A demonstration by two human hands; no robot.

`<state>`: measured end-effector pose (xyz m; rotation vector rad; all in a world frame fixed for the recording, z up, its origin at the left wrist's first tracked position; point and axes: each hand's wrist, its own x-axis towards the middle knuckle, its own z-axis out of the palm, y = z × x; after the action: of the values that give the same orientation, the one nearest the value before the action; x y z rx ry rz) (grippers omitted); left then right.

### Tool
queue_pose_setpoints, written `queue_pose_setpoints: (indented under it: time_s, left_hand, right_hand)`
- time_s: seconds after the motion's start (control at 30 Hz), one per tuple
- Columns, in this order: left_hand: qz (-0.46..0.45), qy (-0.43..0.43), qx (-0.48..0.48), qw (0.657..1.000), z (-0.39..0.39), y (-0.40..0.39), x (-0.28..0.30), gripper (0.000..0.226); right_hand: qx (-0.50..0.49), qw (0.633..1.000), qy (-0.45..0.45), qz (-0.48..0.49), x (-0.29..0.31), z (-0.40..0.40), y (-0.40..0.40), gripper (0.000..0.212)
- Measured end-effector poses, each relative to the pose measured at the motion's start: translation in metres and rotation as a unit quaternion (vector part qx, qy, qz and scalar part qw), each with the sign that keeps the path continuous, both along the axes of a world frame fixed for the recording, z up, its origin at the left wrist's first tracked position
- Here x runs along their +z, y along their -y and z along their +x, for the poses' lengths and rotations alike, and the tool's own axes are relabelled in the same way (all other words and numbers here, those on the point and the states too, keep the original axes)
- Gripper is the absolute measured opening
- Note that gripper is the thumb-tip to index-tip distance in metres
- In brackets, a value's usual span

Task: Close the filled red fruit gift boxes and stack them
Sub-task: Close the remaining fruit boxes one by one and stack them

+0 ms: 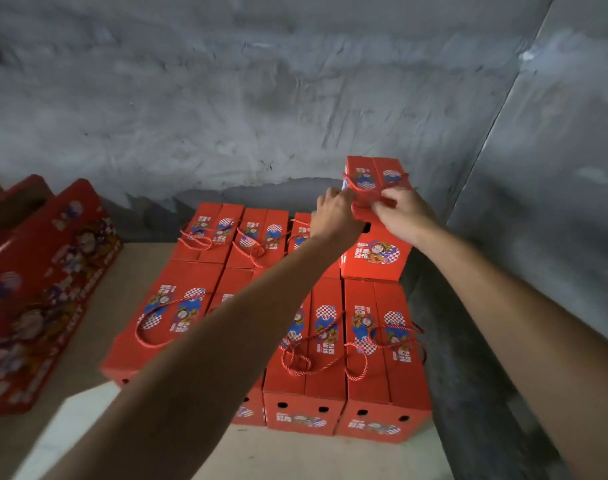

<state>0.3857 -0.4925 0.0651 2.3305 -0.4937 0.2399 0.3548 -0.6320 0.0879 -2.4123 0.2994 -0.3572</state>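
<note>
A closed red gift box [377, 251] sits on top of the back right box of the lower layer, against the grey wall. Both my arms reach out to its near top edge. My left hand [333, 211] and my right hand [404, 211] hold the box's front top flap and its red rope handle [352, 183]; the fingertips are partly hidden. Below lies a layer of closed red boxes [385, 344] in two rows, each with a red rope handle on its lid.
Flat unfolded red boxes [42, 282] lean in a pile at the left. The boxes rest on a beige sheet [129, 268] on the floor. Grey walls meet in a corner [482, 150] at the right, close behind the stack.
</note>
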Motion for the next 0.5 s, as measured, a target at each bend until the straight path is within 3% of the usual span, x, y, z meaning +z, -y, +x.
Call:
queue_pose_setpoints:
  time_s: [0.17,0.3,0.5]
  left_hand:
    - [-0.047,0.008,-0.007,0.999,-0.070,-0.086,0.006,0.042]
    - [-0.121,0.012,0.018,0.992,-0.136,-0.191,-0.006,0.024]
    - [-0.156,-0.025,0.136,0.978,-0.208,-0.388,-0.040,0.020]
  right_hand:
    - [0.105,0.982,0.054,0.149,0.002,-0.097,-0.085,0.040]
    - [0.173,0.939,0.077,0.288,0.005,-0.170,-0.182,0.038]
    - [0.216,0.903,0.043,0.369,-0.012,-0.217,-0.362,0.034]
